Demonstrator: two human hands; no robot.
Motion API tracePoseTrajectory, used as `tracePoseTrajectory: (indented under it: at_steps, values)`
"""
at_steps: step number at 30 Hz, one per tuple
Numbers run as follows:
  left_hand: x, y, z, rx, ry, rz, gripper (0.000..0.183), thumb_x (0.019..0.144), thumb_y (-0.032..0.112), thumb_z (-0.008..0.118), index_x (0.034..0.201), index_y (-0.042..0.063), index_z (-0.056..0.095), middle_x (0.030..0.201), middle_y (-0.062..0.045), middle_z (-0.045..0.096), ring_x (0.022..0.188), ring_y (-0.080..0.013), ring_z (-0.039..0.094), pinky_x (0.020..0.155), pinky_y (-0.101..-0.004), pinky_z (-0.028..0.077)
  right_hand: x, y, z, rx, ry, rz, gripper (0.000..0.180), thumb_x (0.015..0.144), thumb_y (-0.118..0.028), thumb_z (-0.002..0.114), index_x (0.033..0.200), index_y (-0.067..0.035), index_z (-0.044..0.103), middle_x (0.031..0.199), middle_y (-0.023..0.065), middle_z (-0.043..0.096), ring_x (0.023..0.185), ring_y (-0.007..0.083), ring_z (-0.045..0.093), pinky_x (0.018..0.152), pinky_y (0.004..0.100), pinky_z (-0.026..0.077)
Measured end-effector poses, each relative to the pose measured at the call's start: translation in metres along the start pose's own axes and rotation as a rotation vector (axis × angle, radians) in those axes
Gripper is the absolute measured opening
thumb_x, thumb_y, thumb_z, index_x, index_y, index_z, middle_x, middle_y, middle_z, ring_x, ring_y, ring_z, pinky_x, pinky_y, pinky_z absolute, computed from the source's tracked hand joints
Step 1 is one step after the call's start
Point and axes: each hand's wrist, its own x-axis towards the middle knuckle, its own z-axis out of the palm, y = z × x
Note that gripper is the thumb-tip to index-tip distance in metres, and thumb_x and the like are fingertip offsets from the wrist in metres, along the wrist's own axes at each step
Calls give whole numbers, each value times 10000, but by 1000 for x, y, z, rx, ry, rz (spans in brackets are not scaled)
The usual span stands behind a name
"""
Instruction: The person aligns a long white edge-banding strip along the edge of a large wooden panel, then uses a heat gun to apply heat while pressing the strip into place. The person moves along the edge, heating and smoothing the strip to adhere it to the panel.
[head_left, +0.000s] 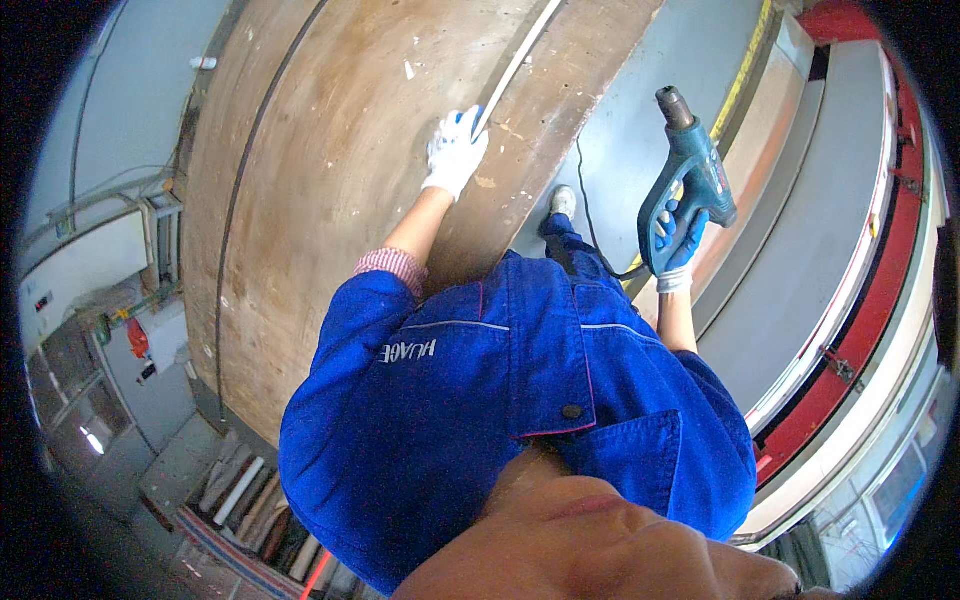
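Note:
My left hand (456, 154), in a white glove with blue coating, rests at the near end of a narrow white strip (519, 61), which lies between its fingers. The strip runs away across a large brown, worn board (337, 135). To the right of the board, my right hand (679, 240), in a similar glove, is closed around the handle of a dark teal heat gun (701, 161). The gun's metal nozzle (673, 106) points forward, clear of the board and strip. A black power cord (587, 202) hangs from the handle.
A dark line (247, 150) crosses the board. A yellow stripe (742, 67) marks the blue-grey floor (637, 75). Long pale panels and a red frame (825, 409) stand right. A rack (247, 574) with rods and tubes is at lower left. My shoe (562, 201) is beside the board.

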Motion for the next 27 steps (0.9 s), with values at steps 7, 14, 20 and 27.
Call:
tracePoseTrajectory:
  at_steps: [7, 14, 20, 27]
  values:
    - [34, 26, -10, -106, 64, -113, 417, 832, 226, 550, 1232, 111, 551, 1150, -155, 596, 1067, -334, 579, 899, -444, 469, -5, -1, -4, -26, 58, -16, 530, 907, -533, 550, 1114, -45, 560, 930, 88, 634, 641, 164, 545, 544, 244, 422]
    - [27, 13, 1, -104, 147, -48, 370, 889, 241, 538, 1218, 73, 555, 1151, -164, 602, 1033, -336, 597, 895, -431, 468, -4, -3, -10, -70, 174, 6, 568, 885, -582, 547, 1062, -43, 566, 739, 63, 566, 555, 145, 463, 513, 244, 386]
    - [26, 8, -7, -232, 61, -156, 441, 869, 327, 623, 1240, 99, 555, 1163, -150, 598, 1028, -314, 605, 904, -421, 463, -2, -3, -17, -74, 174, 26, 600, 897, -614, 494, 1063, -42, 565, 718, 51, 545, 534, 157, 448, 497, 271, 374]
    - [64, 23, -7, -203, 124, -97, 405, 842, 327, 643, 1181, 109, 599, 1081, -149, 627, 1019, -321, 609, 882, -422, 472, 2, -4, -11, -89, 250, 24, 595, 899, -609, 493, 1054, -39, 572, 689, 53, 547, 546, 167, 457, 518, 282, 388]
